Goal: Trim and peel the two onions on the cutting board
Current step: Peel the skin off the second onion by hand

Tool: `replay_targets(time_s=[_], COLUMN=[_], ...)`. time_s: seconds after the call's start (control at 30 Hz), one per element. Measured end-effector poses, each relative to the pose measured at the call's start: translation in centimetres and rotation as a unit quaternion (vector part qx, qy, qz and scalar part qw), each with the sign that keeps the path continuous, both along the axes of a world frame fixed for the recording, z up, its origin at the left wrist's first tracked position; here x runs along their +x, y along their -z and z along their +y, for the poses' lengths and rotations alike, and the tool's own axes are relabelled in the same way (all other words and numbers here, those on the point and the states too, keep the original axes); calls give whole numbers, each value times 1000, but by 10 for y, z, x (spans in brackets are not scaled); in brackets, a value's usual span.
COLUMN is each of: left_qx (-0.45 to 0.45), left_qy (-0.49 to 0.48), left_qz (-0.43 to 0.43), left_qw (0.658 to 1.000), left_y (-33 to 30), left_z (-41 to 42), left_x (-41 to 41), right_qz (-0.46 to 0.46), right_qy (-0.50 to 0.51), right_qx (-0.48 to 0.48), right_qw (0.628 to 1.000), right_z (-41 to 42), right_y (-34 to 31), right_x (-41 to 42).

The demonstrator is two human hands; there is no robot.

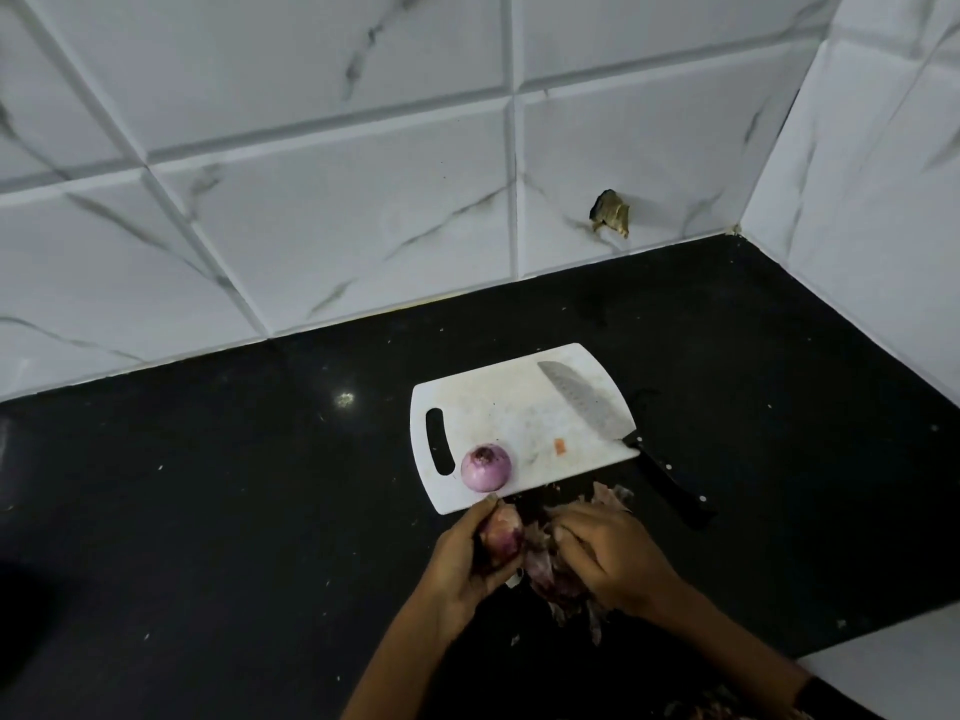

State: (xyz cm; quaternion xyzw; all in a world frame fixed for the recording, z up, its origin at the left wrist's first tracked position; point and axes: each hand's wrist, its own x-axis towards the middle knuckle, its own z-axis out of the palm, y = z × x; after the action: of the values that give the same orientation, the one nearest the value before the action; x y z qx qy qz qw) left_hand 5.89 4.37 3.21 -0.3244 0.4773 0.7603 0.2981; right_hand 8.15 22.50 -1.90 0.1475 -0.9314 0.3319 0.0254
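Observation:
A peeled purple onion [486, 474] sits on the white cutting board [519, 407], near its handle slot and front edge. Just in front of the board, over the black counter, my left hand [467, 556] grips a second onion [503, 535] that still has some purple skin. My right hand [605, 553] pinches loose onion skin [548, 569] beside that onion. A knife lies on the board's right side, its blade [584, 400] on the board and its black handle [670, 478] jutting onto the counter.
Torn onion skins [613, 495] lie on the black counter [234, 511] in front of the board and under my hands. A small orange scrap [560, 446] lies on the board. White marbled tile walls [311, 200] close the back and right.

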Motion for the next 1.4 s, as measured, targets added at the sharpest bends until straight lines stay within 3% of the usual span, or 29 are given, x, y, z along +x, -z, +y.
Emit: replay_targets(time_s=[0.13, 0.33, 0.43, 0.53, 0.63, 0.7, 0.8, 1.0, 1.4], left_qx=[-11, -15, -5, 7, 15, 19, 10, -33, -57], left_qy=[-4, -5, -18, -38, -49, -45, -14, 45, 58], left_qz=[-10, -15, -14, -20, -10, 5, 56, 166, 175], left_qw=[1000, 1000, 1000, 999, 999, 999, 998, 985, 981], left_y=[-2, -1, 2, 3, -1, -3, -6, -4, 5], left_z=[4, 8, 9, 11, 14, 18, 26, 28, 26], left_x=[10, 25, 30, 35, 36, 37, 39, 38, 35], right_qz=[42, -116, -97, -60, -19, -58, -146, -153, -202], right_qy=[73, 41, 8, 17, 114, 160, 130, 183, 190], right_qx=[-38, 133, 150, 72, -87, -193, -293, -315, -312], right_qw=[996, 984, 984, 995, 989, 966, 936, 919, 909], right_z=[1, 2, 2, 3, 0, -7, -19, -26, -15], right_y=[-10, -4, -1, -2, -9, -24, -47, -57, -58], right_x=[-25, -57, -39, -12, 13, 26, 37, 39, 31])
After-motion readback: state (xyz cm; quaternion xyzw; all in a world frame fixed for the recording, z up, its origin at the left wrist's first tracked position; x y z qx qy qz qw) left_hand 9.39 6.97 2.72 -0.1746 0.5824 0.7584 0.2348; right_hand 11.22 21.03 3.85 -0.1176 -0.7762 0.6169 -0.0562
